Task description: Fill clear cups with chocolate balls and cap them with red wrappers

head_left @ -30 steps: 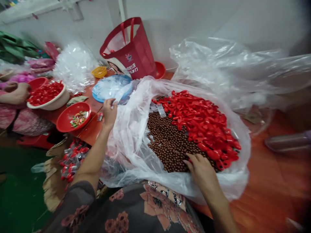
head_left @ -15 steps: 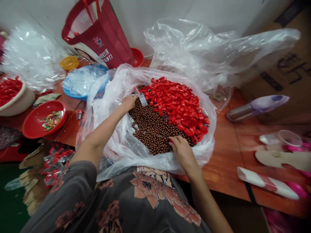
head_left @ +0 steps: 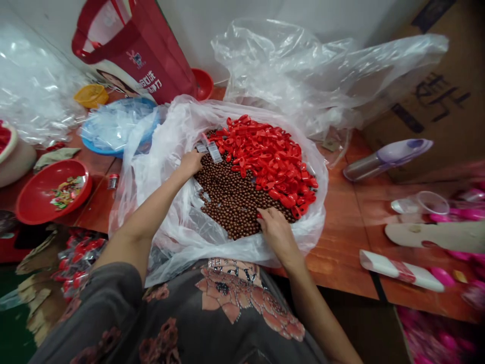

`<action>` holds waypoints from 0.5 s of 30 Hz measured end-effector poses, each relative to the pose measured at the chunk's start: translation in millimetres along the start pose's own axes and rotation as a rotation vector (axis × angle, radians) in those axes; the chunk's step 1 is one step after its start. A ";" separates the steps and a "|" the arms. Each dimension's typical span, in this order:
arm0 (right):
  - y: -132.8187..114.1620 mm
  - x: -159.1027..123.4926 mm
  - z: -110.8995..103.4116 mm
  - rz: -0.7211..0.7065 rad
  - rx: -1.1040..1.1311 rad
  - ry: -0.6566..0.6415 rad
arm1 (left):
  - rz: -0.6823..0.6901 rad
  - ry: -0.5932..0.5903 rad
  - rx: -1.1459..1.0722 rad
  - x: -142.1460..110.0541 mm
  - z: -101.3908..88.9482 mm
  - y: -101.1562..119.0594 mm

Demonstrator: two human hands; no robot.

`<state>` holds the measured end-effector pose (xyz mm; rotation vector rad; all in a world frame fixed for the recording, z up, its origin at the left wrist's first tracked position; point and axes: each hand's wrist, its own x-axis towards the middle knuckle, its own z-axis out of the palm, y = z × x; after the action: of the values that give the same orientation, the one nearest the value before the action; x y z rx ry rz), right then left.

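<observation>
On the left side of the pile of brown beads point(head_left: 227, 197), my left hand point(head_left: 191, 164) has its fingers drawn together beside small clear plastic cases point(head_left: 214, 151). What those fingers hold, if anything, is hidden. Low at the near right of the beads is my right hand point(head_left: 276, 230), its thumb and fingers pinched on a small red piece point(head_left: 259, 215), which looks like one of the red plastic scoops point(head_left: 265, 151). Those scoops are heaped over the far right of the beads. A crumpled white plastic bag point(head_left: 166, 146) surrounds both piles.
To the left stand a red bowl point(head_left: 28, 202) of small colourful bits and a blue basin point(head_left: 94, 144) of clear packets. Behind is a dark red tote bag point(head_left: 159, 55). Rightward lie a lilac-topped tube point(head_left: 394, 156), a clear cup point(head_left: 434, 203) and a cardboard box point(head_left: 450, 121).
The whole view has shifted, so everything sits a little further left. My left hand has drawn back slightly from the clear cases; my right hand keeps its pinch on the red piece.
</observation>
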<state>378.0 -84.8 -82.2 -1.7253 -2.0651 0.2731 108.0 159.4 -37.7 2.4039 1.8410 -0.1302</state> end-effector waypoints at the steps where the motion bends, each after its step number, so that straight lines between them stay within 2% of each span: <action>1: 0.4 0.3 0.6 0.007 0.037 0.014 | -0.012 -0.030 0.038 3.8 -1.3 -0.4; 4: 2.3 1.6 0.5 0.069 0.217 0.099 | -0.043 -0.102 0.126 15.8 -5.2 -1.3; 9: 6.5 6.6 -4.0 0.305 0.576 0.210 | -0.024 -0.127 0.157 30.3 -8.8 -7.9; 12: 10.6 9.2 -5.0 0.385 0.793 0.213 | 0.007 -0.060 0.079 28.7 -13.7 -12.7; 15: 15.6 8.2 -3.9 0.308 0.714 0.232 | 0.051 0.071 -0.234 12.0 -16.7 -8.5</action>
<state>392.5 -74.1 -83.6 -1.5089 -1.2975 0.7585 102.9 175.4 -23.1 2.3176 1.7138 0.1678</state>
